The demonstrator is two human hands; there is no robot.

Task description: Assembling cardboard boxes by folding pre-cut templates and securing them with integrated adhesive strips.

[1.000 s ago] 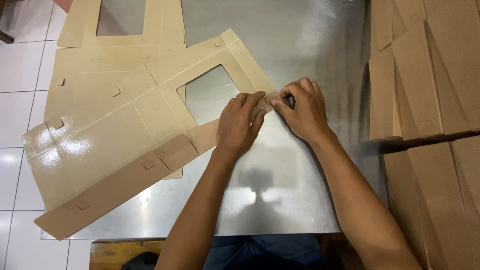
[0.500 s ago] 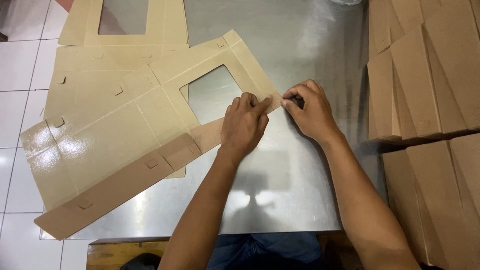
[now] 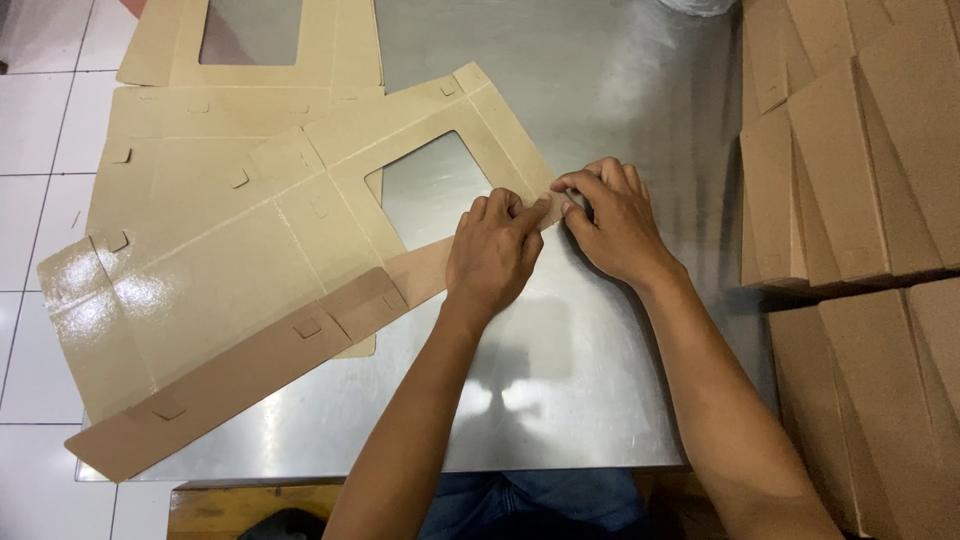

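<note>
Off to the left, white floor tiles (image 3: 30,150) show past the edge of the brushed steel table (image 3: 620,110). A stack of flat, unfolded tan cardboard box blanks (image 3: 200,180) lies on the table's left half and hangs a little over its edge. The top blank (image 3: 250,290) is a large glossy tan sheet, creased into panels and set at a slant, with a rectangular window cut-out (image 3: 430,185) through which the steel shows. A duller brown flap strip (image 3: 240,385) runs along its near edge. Farther back another blank with its own window (image 3: 250,30) peeks out from under the pile.

At the right-hand corner of the top blank, the person's left hand (image 3: 495,250) lies palm down on the cardboard, fingers curled, pressing the edge panel beside the window. Just to its right, the right hand (image 3: 615,220) comes in from the other side, its fingertips (image 3: 572,188) pinching the small end tab of the same blank. The two hands are close together, thumbs nearly touching, both clamped on that corner of the sheet, which stays flat on the table.

On the far right stand piles of folded plain brown cardboard pieces (image 3: 860,170), stacked on edge and leaning, with more of them lower down (image 3: 880,400).
</note>
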